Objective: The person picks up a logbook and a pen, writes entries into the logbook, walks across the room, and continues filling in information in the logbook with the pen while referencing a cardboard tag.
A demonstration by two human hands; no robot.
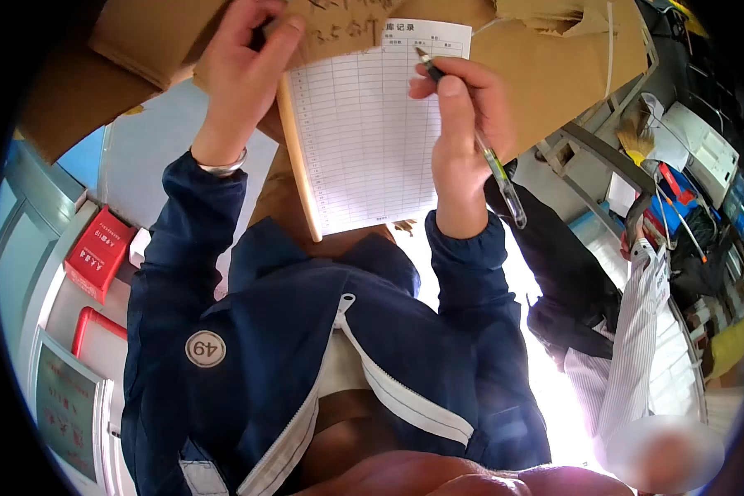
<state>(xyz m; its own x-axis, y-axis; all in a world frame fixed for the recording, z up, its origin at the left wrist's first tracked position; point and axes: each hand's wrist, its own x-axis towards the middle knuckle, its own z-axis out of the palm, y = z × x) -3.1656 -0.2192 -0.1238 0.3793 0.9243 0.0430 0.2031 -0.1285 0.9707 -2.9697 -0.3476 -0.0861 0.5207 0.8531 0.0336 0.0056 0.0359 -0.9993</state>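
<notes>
My right hand (pixel 463 116) holds a clear-barrelled pen (pixel 502 183), its tip pointing up and left above a printed form (pixel 364 140). The form is a ruled table with a heading in Chinese characters, and its rows look mostly blank. A pale wooden-looking edge (pixel 299 157) runs along the sheet's left side. My left hand (pixel 256 70) is closed at the edge of a handwritten piece of cardboard (pixel 335 33), which covers the form's upper left corner. Part of that grip is hidden.
Cardboard boxes (pixel 554 91) lie around and behind the form. Another person in a striped sleeve (pixel 636 322) stands at the right, near a metal frame (pixel 608 157). A broom (pixel 636 136) and assorted goods sit beyond. A red box (pixel 101 252) is at the left.
</notes>
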